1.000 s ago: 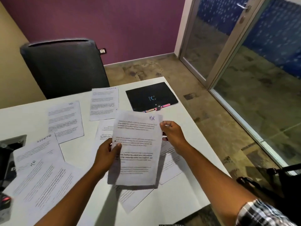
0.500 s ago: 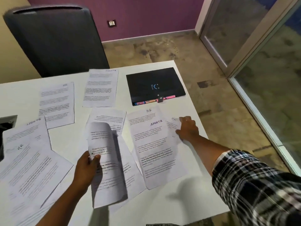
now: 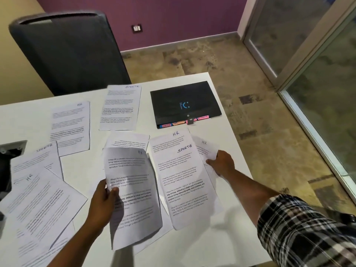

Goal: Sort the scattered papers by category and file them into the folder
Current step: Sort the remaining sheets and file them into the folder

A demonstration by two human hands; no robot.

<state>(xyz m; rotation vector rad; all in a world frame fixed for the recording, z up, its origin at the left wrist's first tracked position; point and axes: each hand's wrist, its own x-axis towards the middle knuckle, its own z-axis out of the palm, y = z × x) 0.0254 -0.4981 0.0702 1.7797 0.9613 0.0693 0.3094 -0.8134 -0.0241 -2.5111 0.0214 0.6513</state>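
My left hand (image 3: 103, 202) grips a printed sheet marked HR (image 3: 133, 189) by its left edge, lifted above the white table (image 3: 221, 245). My right hand (image 3: 221, 164) pinches another HR sheet (image 3: 205, 149) lying near the table's right edge. Between them lies a sheet marked SPORTS (image 3: 185, 182) on top of a further HR sheet (image 3: 169, 137). A shut black folder (image 3: 184, 103) with coloured tabs sits at the far right corner. More sheets marked HR (image 3: 70, 128) and SPORTS (image 3: 120, 107) are spread over the table.
A black office chair (image 3: 67, 53) stands behind the table. Overlapping papers (image 3: 38, 199) cover the table's left side, beside a dark object (image 3: 7, 160) at the left edge. A glass door (image 3: 317, 54) and tiled floor are to the right.
Both hands held the HR sheet a second ago. My right hand let go, reached right and took hold of the far-right HR sheet. The left hand lowered its sheet leftward.
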